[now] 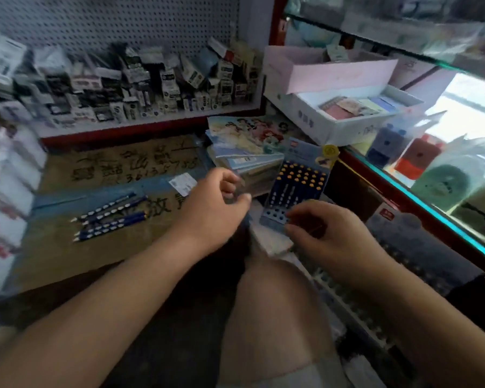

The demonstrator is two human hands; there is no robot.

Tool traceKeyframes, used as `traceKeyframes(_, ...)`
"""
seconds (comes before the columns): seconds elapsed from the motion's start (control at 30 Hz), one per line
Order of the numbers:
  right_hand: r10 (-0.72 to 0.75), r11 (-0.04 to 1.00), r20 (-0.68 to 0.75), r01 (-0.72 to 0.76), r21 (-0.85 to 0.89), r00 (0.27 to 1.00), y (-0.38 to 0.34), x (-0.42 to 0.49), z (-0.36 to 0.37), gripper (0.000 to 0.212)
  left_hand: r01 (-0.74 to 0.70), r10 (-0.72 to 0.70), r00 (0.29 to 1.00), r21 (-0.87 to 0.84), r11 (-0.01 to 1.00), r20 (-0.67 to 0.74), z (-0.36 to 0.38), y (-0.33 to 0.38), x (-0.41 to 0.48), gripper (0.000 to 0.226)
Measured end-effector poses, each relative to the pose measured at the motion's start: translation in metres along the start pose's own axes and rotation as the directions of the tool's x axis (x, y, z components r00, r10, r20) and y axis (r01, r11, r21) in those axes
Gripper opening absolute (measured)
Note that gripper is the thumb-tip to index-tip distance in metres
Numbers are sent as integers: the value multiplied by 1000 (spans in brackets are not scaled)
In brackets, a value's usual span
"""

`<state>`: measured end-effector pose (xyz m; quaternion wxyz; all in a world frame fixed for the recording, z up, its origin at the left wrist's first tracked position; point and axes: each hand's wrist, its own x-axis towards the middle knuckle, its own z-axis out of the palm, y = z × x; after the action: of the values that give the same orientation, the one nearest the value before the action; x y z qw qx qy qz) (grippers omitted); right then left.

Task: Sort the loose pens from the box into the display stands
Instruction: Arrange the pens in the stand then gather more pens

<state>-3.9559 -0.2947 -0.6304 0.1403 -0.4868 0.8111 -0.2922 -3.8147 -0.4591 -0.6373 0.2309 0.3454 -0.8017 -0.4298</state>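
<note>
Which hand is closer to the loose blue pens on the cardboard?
Left. The left hand is right of the loose pens, not touching; the right hand is farther right, by the display stand.

One wide-angle view looks from the person's head, forward and steeply down along both forearms. The left hand (216, 203) and right hand (319, 233) sit near mid-frame, close to the lens, with the display stand (294, 189) just beyond them. Farther beyond the hands stands a pegboard shelf (151, 116). A glass counter (431, 208) runs to the right of the right hand.
</note>
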Motion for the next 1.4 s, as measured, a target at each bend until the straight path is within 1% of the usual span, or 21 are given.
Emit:
traceKeyframes(0.07, -74, 997, 75, 74, -2, 994, -18, 36, 17, 20, 90, -88, 995, 44, 995, -37, -39, -31, 10, 29)
traceKeyframes(0.13, -128, 991, 204, 133, -13, 971, -36, 72, 40, 31, 183, -178, 983, 111, 977, -52, -75, -62, 15, 41)
traceKeyframes(0.2, -159, 981, 337, 187, -51, 928, -58, 104, 67, 47, 259, -247, 966, 214, 942, -81, -106, -94, 17, 65)
traceKeyframes(0.3, -218, 949, 472, 299, -103, 854, -87, 141, 113, 69, 315, -298, 949, 360, 878, -103, -140, -145, 20, 100)
traceKeyframes(0.33, -237, 937, 503, 332, -108, 831, -93, 152, 130, 74, 328, -317, 944, 395, 858, -94, -147, -161, 21, 110)
traceKeyframes(0.4, -273, 911, 534, 393, -124, 800, -104, 171, 164, 79, 353, -367, 928, 474, 807, -68, -157, -187, 23, 122)
traceKeyframes(0.47, -293, 894, 536, 425, -140, 792, -110, 188, 195, 81, 354, -399, 916, 546, 759, -40, -161, -205, 26, 128)
traceKeyframes(0.53, -273, 893, 542, 418, -164, 795, -114, 199, 218, 83, 335, -413, 911, 589, 735, -3, -163, -216, 30, 131)
traceKeyframes(0.6, -261, 885, 549, 424, -194, 794, -116, 206, 234, 85, 310, -406, 914, 620, 721, 15, -163, -223, 35, 130)
traceKeyframes(0.67, -281, 863, 543, 456, -219, 791, -117, 213, 247, 85, 288, -376, 926, 640, 712, 2, -164, -228, 40, 126)
traceKeyframes(0.77, -310, 864, 517, 464, -197, 798, -118, 223, 257, 81, 287, -316, 947, 601, 746, -59, -164, -235, 42, 110)
traceKeyframes(0.8, -319, 869, 503, 459, -182, 803, -118, 227, 258, 77, 280, -301, 951, 600, 750, -67, -165, -238, 42, 103)
traceKeyframes(0.9, -347, 868, 476, 468, -163, 808, -116, 234, 258, 60, 247, -275, 959, 651, 718, -60, -171, -244, 43, 83)
traceKeyframes(1.0, -354, 875, 448, 460, -153, 821, -114, 237, 258, 46, 245, -262, 962, 668, 702, -77, -174, -246, 45, 63)
traceKeyframes(1.07, -345, 883, 390, 436, -174, 854, -112, 238, 258, 41, 245, -262, 962, 664, 706, -75, -174, -244, 47, 48)
traceKeyframes(1.13, -325, 897, 308, 395, -200, 894, -112, 237, 259, 36, 248, -268, 961, 658, 711, -73, -172, -241, 47, 40)
traceKeyframes(1.2, -297, 908, 258, 356, -221, 919, -113, 236, 260, 29, 253, -275, 959, 661, 707, -72, -170, -239, 47, 37)
traceKeyframes(1.23, -284, 912, 259, 344, -224, 923, -115, 235, 260, 25, 258, -287, 956, 664, 702, -68, -170, -237, 47, 38)
traceKeyframes(1.33, -268, 913, 347, 352, -208, 899, -121, 231, 264, 19, 284, -339, 939, 662, 693, -48, -167, -233, 49, 44)
traceKeyframes(1.37, -271, 912, 377, 362, -193, 885, -122, 230, 265, 20, 295, -352, 935, 659, 692, -49, -167, -232, 49, 45)
traceKeyframes(1.4, -285, 911, 399, 376, -170, 872, -122, 228, 265, 25, 308, -363, 930, 653, 692, -55, -167, -231, 49, 46)
